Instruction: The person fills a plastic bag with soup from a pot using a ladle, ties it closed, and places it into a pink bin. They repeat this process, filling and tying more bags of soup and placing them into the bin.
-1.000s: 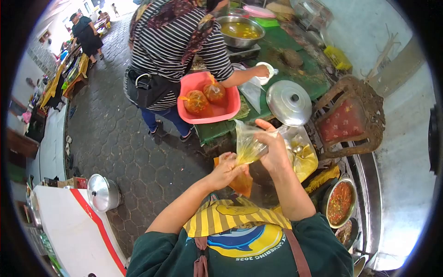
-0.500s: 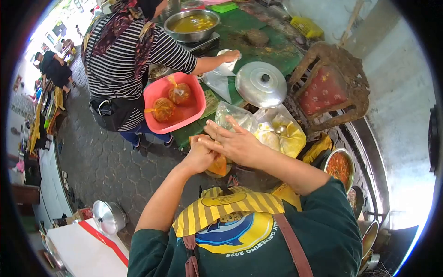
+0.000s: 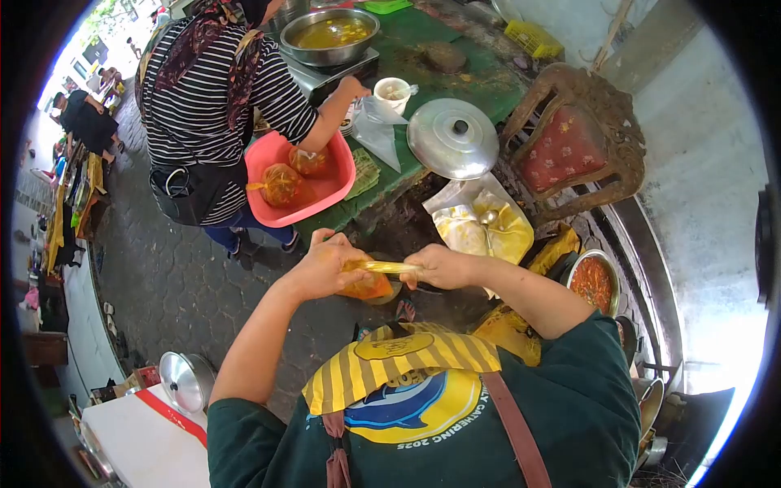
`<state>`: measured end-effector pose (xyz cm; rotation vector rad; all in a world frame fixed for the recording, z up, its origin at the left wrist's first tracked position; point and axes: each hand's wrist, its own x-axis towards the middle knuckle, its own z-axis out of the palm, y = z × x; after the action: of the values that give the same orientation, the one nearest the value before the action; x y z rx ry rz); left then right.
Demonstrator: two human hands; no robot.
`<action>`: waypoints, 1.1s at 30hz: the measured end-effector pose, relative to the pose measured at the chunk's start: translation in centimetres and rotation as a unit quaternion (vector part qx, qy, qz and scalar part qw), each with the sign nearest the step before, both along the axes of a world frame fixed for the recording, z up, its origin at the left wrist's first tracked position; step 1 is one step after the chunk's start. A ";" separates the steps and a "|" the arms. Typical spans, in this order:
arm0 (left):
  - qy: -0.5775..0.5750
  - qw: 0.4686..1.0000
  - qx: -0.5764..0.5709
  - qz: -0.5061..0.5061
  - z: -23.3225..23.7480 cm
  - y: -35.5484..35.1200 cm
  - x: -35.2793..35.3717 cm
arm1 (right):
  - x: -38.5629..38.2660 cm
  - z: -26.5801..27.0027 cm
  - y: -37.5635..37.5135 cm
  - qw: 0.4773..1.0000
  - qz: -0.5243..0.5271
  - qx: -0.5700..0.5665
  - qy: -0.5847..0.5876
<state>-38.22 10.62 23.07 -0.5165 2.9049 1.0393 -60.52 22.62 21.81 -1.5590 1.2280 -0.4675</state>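
Note:
A clear plastic bag of orange food (image 3: 373,286) hangs below my left hand (image 3: 324,267), whose fingers are closed round its neck. The bag's top is drawn out sideways into a tight twisted strip between my hands. My right hand (image 3: 435,267) pinches the far end of that strip. Beneath the bag, the rim of a round container shows in part; the rest is hidden. Just beyond my right hand lies a yellow-stained plastic-lined tray (image 3: 511,213) with a metal ladle (image 3: 488,218) in it.
A co-worker in a striped top (image 3: 215,106) stands at the green table (image 3: 407,61). Near them are a pink basin (image 3: 281,215) with two tied bags, a white cup (image 3: 393,91), a pot lid (image 3: 453,142) and a soup pot (image 3: 332,55). A carved chair (image 3: 569,146) and red-food pot (image 3: 592,281) stand right.
My right hand has moved off my left to the right, stretching the bag's top into a twisted strip. The co-worker's hand has drawn back from the white cup.

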 end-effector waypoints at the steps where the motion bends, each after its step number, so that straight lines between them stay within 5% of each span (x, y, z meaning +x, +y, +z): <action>1: -0.002 1.000 -0.001 -0.001 0.4 0.0 0.2 | 0.5 0.5 0.5 1.000 -0.001 -0.001 -0.002; 3: 0.039 0.998 -0.044 -0.018 1.0 0.0 0.4 | 1.2 1.9 1.5 0.952 -0.075 0.227 -0.189; 7: 0.081 0.993 -0.065 -0.049 1.3 -0.7 0.5 | 1.7 2.5 3.1 0.899 -0.119 0.235 -0.349; 12: 0.183 0.969 -0.093 -0.135 4.2 -0.9 -0.8 | 1.0 7.4 5.2 0.973 -0.141 0.123 -0.137; 14: 0.201 0.960 -0.106 -0.164 5.0 -1.1 -2.1 | 0.0 8.1 6.3 0.988 -0.094 -0.123 0.005; 16: 0.214 0.949 -0.124 -0.193 7.3 -1.2 -3.8 | -1.8 9.5 7.0 0.923 -0.082 -0.362 0.102; 18: 0.250 0.921 -0.141 -0.263 11.4 -0.9 -6.3 | -4.2 13.5 7.7 0.849 -0.082 -0.479 0.208; 20: 0.252 0.918 -0.089 -0.292 16.1 -0.1 -9.9 | -8.0 16.9 8.5 0.782 -0.126 -0.513 0.331; 23: 0.215 0.944 -0.063 -0.244 23.5 1.2 -16.7 | -15.3 17.9 6.9 0.739 -0.278 -0.553 0.267; 24: 0.213 0.948 -0.080 -0.223 25.6 1.6 -19.2 | -18.5 15.6 5.0 0.811 -0.351 -0.468 -0.032; 25: 0.211 0.951 -0.098 -0.202 27.0 1.8 -21.7 | -15.1 15.6 2.6 0.701 -0.482 -0.479 -0.215; 26: 0.213 0.948 -0.105 -0.214 27.3 1.4 -24.3 | -16.8 13.6 -0.6 0.698 -0.395 -0.366 -0.472; 28: 0.232 0.958 -0.089 -0.146 26.1 0.0 -29.2 | -12.5 13.3 -3.5 0.501 -0.379 -0.261 -0.734; 29: 0.244 0.960 -0.068 -0.121 24.4 -1.2 -31.1 | -15.1 7.1 -11.7 0.308 -0.225 -0.273 -0.883; 30: 0.253 0.962 -0.045 -0.093 22.5 -2.4 -32.4 | -13.3 5.7 -13.4 0.511 -0.120 -0.333 -0.783; 32: 0.242 0.970 -0.033 -0.023 19.7 -3.6 -33.5 | -10.9 6.8 -13.4 0.413 -0.130 -0.182 -0.883; 33: 0.236 0.970 -0.022 0.049 18.3 -4.4 -33.7 | -10.8 6.2 -13.5 0.407 -0.132 -0.178 -0.886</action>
<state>-71.96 6.20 41.39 -0.4739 3.3490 1.2667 -71.35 9.09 28.01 -0.2824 -0.4879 -1.9541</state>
